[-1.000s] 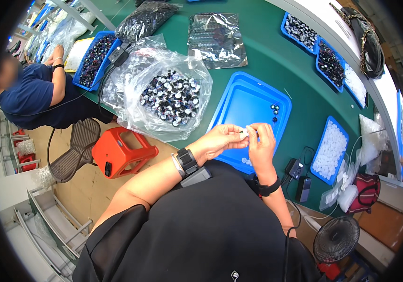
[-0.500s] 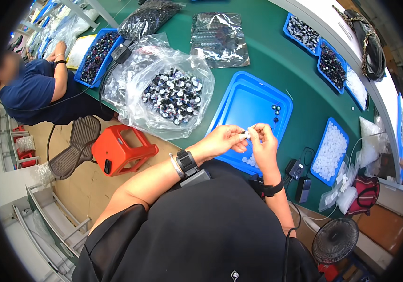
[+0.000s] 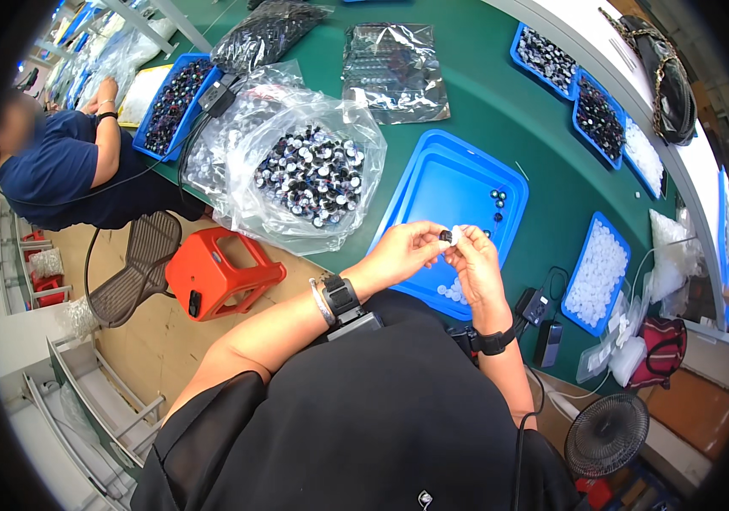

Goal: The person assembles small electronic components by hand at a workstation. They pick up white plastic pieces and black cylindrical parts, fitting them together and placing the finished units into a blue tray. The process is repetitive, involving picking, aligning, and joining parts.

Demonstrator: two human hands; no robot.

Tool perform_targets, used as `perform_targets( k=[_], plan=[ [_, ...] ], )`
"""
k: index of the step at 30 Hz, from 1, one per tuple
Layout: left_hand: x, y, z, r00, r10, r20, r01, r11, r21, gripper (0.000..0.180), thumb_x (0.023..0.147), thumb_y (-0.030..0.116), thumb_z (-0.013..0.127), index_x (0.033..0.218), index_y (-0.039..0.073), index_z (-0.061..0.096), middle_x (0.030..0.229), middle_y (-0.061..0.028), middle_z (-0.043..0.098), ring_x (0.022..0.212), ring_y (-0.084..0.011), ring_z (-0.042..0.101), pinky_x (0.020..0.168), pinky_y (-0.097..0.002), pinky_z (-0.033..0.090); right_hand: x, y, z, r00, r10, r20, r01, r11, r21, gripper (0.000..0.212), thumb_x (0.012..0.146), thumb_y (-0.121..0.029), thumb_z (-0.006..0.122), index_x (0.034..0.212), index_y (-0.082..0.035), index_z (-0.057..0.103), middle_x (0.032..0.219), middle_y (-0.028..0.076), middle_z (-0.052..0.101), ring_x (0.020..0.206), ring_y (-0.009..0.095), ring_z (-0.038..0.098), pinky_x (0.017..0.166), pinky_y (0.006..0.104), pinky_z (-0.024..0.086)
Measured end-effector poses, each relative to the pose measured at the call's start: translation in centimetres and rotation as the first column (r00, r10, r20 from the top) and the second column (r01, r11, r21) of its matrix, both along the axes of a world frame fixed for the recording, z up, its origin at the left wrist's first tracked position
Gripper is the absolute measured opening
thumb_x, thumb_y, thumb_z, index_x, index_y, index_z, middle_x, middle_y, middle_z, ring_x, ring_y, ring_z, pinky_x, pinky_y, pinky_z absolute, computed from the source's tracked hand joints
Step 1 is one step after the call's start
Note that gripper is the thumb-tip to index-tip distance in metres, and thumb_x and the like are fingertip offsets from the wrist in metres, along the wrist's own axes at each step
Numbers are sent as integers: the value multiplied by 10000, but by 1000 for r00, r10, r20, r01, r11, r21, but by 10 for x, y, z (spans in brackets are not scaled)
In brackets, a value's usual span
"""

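Observation:
Above the near part of a blue tray (image 3: 513, 183), my two hands meet fingertip to fingertip. My left hand (image 3: 411, 254) pinches a small black round piece (image 3: 446, 236). Against it, my right hand (image 3: 477, 266) pinches a small white round piece (image 3: 455, 232); whether the two pieces are joined I cannot tell. Inside the tray, several dark round pieces (image 3: 498, 198) lie at the right side. White round pieces (image 3: 453, 292) are gathered at its near end, partly behind my right hand.
Left of the tray, an open clear bag (image 3: 364, 136) holds many black-and-white pieces. A blue tray of white pieces (image 3: 596, 271) stands at the right, near black cabled devices (image 3: 549, 341). A red stool (image 3: 211, 272) is at the left, beyond it a seated person (image 3: 75, 162).
My fingers have shifted slightly; the black piece now shows more plainly beside the white one. My right fingers have turned a little around the white piece.

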State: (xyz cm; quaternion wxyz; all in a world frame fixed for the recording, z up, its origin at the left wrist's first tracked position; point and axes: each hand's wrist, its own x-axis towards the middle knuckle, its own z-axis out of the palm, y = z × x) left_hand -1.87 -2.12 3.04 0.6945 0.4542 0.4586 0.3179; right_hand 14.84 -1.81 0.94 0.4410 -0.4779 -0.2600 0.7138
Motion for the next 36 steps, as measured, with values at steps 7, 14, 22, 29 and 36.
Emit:
perform_targets(
  k=[7,14,22,29,36],
  plan=[
    [2,-3,-8,989,47,142,-41,998,-48,250,937,113,539,1124,-52,530,946,-86,633,799,-123,611,736,-261,518,-2,0,-2,993,38,-113,-49,994,-98,143,938,-194,558,913,-55,541,745,8,555,609,79,504,540,212,411],
    [5,-5,-8,995,16,98,-13,1000,-26,273,942,102,524,1154,-71,509,964,-109,631,863,-151,631,769,-278,529,-3,-5,-6,990,105,89,-111,992,66,141,973,-197,490,880,-94,465,736,-16,490,629,55,465,558,196,392],
    [4,-5,-21,909,190,372,-101,964,-245,269,938,165,551,1119,-34,565,987,-108,640,852,-149,635,787,-280,530,-18,-4,-2,985,-18,171,-17,980,200,145,979,-205,477,939,-68,505,806,-21,495,712,46,465,628,209,411],
    [-5,-3,-22,760,337,556,53,820,-569,299,947,244,532,1120,2,565,1063,-132,626,927,-184,629,850,-312,520,-13,-5,3,968,99,230,-139,977,163,249,951,-203,530,1131,-36,573,1014,33,594,935,114,540,850,276,443],
    [-4,-7,-34,704,402,585,128,739,-662,320,965,292,482,1132,26,543,1053,-103,624,956,-214,618,896,-370,488,-16,-11,3,525,-148,838,-523,721,455,231,813,-120,668,1003,-7,602,906,129,623,806,254,613,746,330,478]
  ],
)
